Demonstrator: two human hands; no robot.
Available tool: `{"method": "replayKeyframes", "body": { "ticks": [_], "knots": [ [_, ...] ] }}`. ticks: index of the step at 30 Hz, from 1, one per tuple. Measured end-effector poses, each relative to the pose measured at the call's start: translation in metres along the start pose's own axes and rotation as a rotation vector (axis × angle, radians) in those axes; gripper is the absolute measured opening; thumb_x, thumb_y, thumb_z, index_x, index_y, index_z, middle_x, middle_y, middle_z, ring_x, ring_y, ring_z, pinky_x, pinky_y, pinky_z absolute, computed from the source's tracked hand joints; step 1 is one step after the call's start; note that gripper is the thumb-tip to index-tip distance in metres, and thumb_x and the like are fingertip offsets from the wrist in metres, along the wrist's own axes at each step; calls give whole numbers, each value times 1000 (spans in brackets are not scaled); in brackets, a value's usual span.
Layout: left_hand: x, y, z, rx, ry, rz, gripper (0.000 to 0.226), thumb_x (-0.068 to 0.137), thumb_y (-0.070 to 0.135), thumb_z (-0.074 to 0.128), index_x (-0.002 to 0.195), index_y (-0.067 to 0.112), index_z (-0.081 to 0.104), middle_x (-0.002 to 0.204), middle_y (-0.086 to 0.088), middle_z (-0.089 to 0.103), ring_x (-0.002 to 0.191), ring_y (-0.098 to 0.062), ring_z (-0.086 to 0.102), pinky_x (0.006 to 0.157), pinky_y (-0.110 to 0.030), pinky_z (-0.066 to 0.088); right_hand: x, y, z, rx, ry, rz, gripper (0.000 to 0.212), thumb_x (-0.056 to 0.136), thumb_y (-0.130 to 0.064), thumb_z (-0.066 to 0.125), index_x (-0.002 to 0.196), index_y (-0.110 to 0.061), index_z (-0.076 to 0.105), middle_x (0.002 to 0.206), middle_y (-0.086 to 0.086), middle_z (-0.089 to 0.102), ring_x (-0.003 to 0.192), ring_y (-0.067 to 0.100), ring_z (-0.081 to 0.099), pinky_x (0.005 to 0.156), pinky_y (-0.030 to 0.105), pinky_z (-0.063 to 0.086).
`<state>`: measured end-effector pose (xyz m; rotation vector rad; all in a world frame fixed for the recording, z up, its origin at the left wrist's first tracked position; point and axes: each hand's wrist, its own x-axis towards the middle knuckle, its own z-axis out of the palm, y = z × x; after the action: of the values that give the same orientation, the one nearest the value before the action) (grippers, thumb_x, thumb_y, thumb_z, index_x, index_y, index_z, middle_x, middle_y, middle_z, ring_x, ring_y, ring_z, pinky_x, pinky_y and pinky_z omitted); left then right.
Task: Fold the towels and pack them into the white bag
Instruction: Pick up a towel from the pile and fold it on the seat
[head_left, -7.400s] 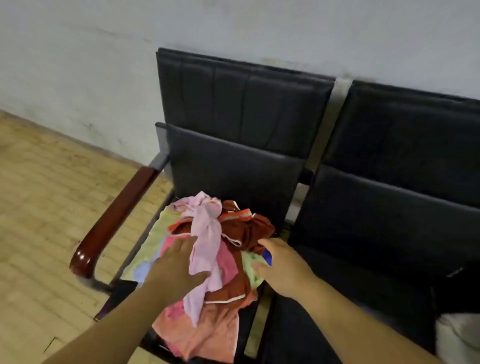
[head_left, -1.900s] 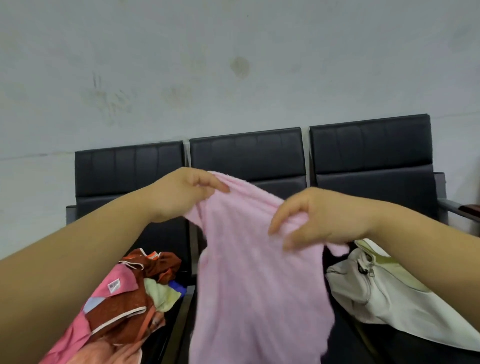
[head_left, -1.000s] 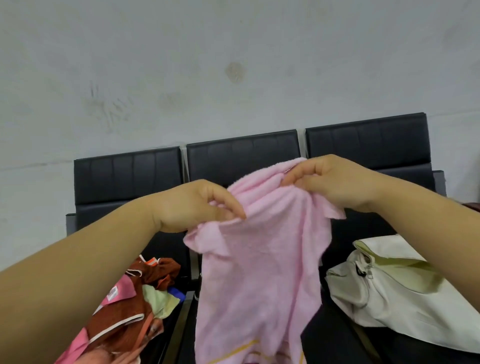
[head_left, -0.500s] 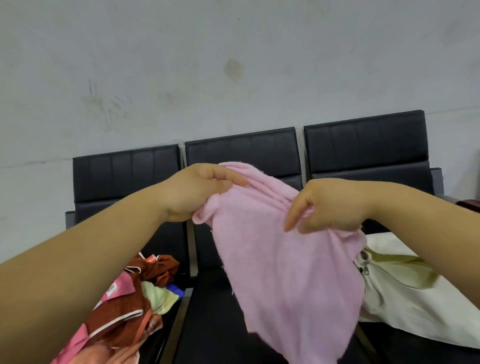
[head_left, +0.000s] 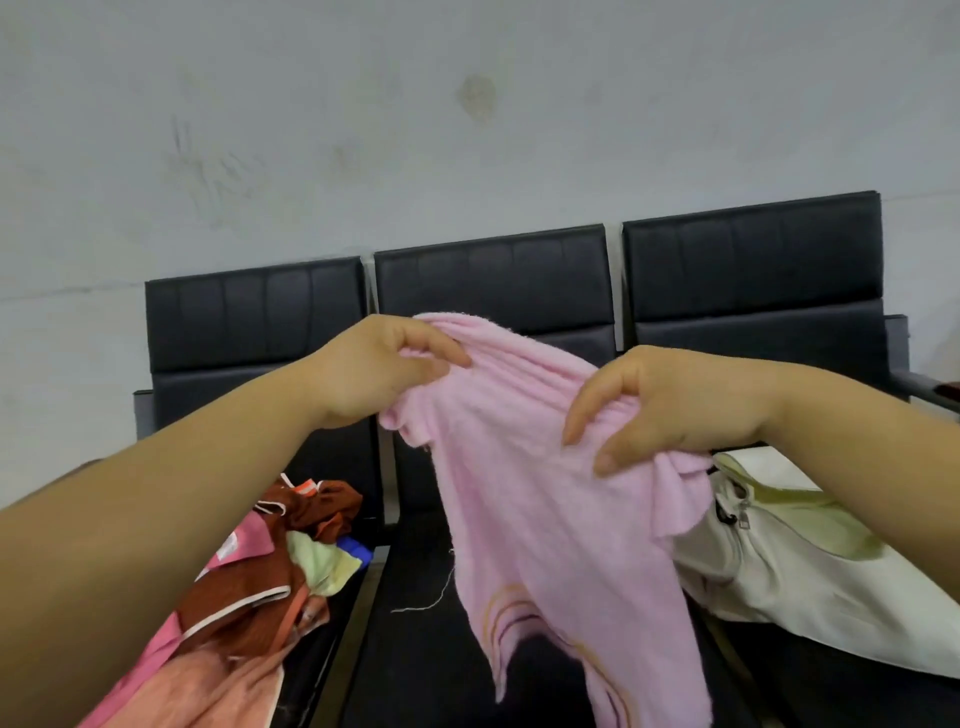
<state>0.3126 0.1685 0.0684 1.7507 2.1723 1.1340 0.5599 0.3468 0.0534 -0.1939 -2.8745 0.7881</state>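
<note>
I hold a pink towel (head_left: 550, 519) up in the air over the middle seat of a black bench. My left hand (head_left: 379, 369) pinches its top edge at the left. My right hand (head_left: 670, 405) grips the bunched top edge at the right. The towel hangs down crumpled, with orange stripes near its lower end. A pile of towels (head_left: 260, 597) in brown, pink, peach, pale green and blue lies on the left seat. The white bag (head_left: 810, 571) lies on the right seat with its zipper mouth toward the towel.
The three-seat black bench (head_left: 493, 275) stands against a grey wall. The dark middle seat (head_left: 415, 665) lies under the hanging towel. An armrest (head_left: 930, 384) ends the bench at the right.
Both hands kept their hold on the pink towel. The towel has swung back to hang more straight down, showing the orange stripes; the hands shifted only slightly.
</note>
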Motion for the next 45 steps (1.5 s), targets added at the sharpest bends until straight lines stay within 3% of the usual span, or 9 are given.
{"method": "replayKeyframes", "body": {
  "ticks": [5,9,13,18,23,29,34,39,45],
  "knots": [
    [-4,-15,11,-351,-201,-24,17,78,8,81,82,24,82,104,4,76,102,-15,69,93,-27,56,22,20,0,-270,-53,94,36,79,-31,81,98,-60,72,115,-27,65,102,7,65,95,36,54],
    [8,-37,10,266,-528,-17,26,71,23,90,89,38,80,100,22,72,95,-1,67,91,-24,53,40,45,-8,-223,-44,77,33,81,-29,82,94,-58,74,110,-33,64,100,-5,60,88,18,47],
    [47,-69,13,413,-361,-52,28,75,22,87,84,47,77,86,36,65,82,9,62,75,-15,47,82,74,-5,-258,-57,91,35,86,-25,78,104,-54,74,114,-35,59,100,-6,57,87,15,41],
    [101,-101,-5,346,-209,-131,37,79,16,84,88,51,77,110,17,70,89,-19,72,80,-39,62,147,101,-22,-291,102,75,41,87,-13,74,108,-48,74,116,-28,59,111,0,54,105,23,40],
    [137,-91,-40,367,-57,-47,34,85,14,79,99,45,77,116,25,64,68,-11,70,58,-19,56,175,93,-65,-404,263,-3,42,92,-13,67,117,-48,71,123,-26,57,111,-3,45,102,19,34],
    [105,-85,-31,524,1,96,32,89,21,76,109,45,74,112,26,60,93,7,58,82,-18,46,154,97,-46,-486,332,-87,43,92,-13,63,117,-47,72,116,-14,59,104,8,55,93,26,44],
    [33,-147,45,121,-314,-228,30,86,14,77,98,42,78,90,-9,76,73,-37,71,64,-34,61,116,142,60,-171,27,25,40,85,-16,76,102,-52,75,103,-25,67,99,-3,62,91,12,45],
    [-50,-220,143,-42,-497,-392,24,86,14,80,103,31,81,87,20,74,81,1,68,78,-17,53,68,194,189,309,-196,225,41,82,-8,82,103,-43,77,108,-32,71,110,-15,59,92,1,36],
    [-92,-267,193,-167,-536,-460,37,90,15,76,96,51,76,115,28,69,117,6,60,103,-10,41,41,228,249,598,-214,440,51,83,-2,79,122,-35,70,130,-13,66,122,0,58,95,9,45]
  ]
}}
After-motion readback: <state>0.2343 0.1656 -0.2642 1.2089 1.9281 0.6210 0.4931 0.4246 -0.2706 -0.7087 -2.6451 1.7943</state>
